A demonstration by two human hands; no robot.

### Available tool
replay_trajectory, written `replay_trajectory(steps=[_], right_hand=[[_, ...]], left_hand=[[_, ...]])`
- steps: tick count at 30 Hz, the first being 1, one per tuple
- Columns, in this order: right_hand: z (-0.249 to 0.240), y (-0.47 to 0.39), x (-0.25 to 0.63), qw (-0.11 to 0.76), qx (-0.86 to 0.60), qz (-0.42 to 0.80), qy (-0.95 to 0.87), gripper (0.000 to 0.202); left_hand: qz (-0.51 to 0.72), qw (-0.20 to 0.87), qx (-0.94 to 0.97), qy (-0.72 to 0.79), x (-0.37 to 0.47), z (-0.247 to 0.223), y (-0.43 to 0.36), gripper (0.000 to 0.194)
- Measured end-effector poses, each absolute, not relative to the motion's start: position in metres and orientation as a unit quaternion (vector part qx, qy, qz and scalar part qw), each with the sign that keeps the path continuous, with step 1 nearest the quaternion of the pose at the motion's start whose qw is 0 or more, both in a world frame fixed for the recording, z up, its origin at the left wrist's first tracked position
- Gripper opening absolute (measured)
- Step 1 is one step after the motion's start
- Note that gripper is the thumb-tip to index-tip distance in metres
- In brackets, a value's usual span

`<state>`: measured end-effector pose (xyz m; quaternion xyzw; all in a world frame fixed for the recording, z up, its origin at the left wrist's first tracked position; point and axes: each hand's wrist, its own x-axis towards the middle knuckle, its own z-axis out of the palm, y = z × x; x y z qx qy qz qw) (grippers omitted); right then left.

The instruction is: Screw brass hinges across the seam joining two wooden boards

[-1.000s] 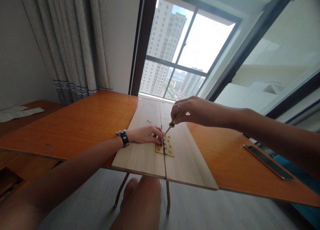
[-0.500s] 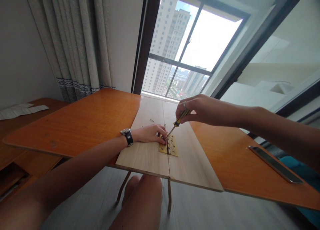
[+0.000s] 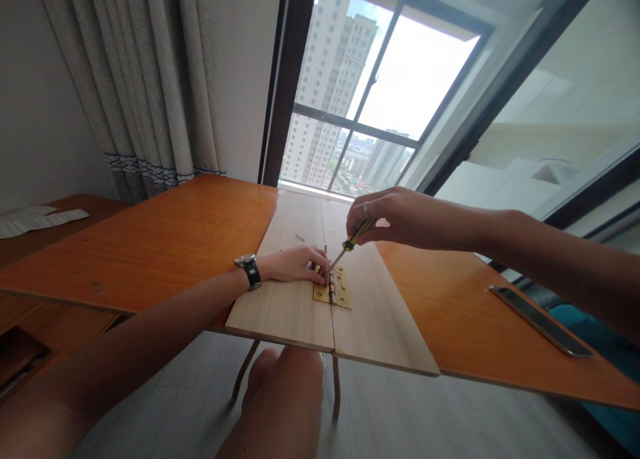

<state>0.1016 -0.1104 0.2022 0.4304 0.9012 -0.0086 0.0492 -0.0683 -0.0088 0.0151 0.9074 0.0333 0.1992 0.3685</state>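
Two pale wooden boards lie side by side, the left board (image 3: 285,316) and the right board (image 3: 380,326). A brass hinge (image 3: 342,289) spans the seam between them. My right hand (image 3: 383,214) is closed around the black-and-yellow handle of a screwdriver (image 3: 349,244), which slants down to the left. The screwdriver's tip meets the hinge's left leaf beside the fingers of my left hand (image 3: 295,264). That hand rests on the left board, thumb and fingers pinched at the hinge; whatever they grip is hidden. A loose screw (image 3: 300,238) lies behind it.
The boards sit on an orange wooden table (image 3: 185,239), slightly overhanging its front edge. A phone-like dark slab (image 3: 540,320) lies on the table at the right. White paper strips (image 3: 45,220) are on a lower surface at the left. My legs are below the front edge.
The whole view has shifted slightly, so everything sits a little further left. Both hands keep their places at the hinge, and the screwdriver stays in my right hand.
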Motion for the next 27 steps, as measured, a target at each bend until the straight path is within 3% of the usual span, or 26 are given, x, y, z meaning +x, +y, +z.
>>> replay_trajectory(steps=[8,27], right_hand=[[0.202,-0.111,0.101,0.058,0.398,-0.017,0.915,0.031],[0.21,-0.105,0.085,0.084,0.473,-0.008,0.877,0.015]], left_hand=[[0.206,0.386,0.899,0.034,-0.068,0.013,-0.009,0.004],[0.196,0.38,0.902,0.052,-0.071,0.015,-0.009,0.006]])
